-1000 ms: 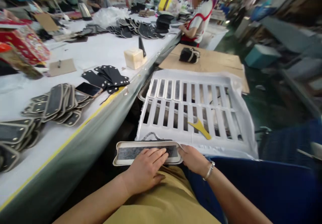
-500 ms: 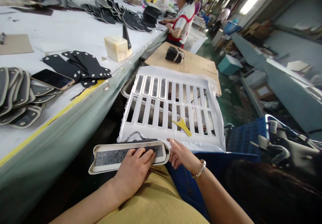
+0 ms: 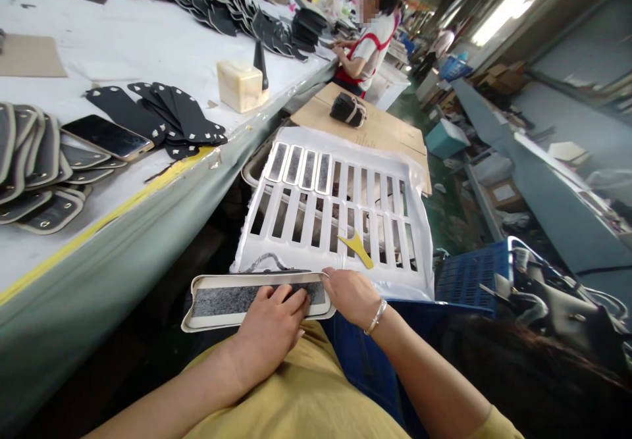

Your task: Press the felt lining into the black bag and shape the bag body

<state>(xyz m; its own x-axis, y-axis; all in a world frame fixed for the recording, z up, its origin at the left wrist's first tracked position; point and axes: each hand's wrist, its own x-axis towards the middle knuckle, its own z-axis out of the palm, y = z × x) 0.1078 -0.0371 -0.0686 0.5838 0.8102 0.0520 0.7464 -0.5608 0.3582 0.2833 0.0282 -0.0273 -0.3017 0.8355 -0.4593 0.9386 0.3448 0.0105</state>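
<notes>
Panel (image 3: 216, 322) w/ grey strip (image 3: 224, 303), nr yellow shirt (image 3: 291, 393).
L hand (image 3: 271, 326) spread on strip, prob. to steady it; R hand (image 3: 350, 295) pinches panel's end.

A worktable (image 3: 162, 37) and stacked black pieces (image 3: 307, 29) show a workshop.

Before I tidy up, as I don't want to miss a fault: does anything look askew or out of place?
The yellow forked piece lies slanted across the white slotted tray, unlike the four strips lined up there. A phone also sits among dark pieces on the table.
</notes>
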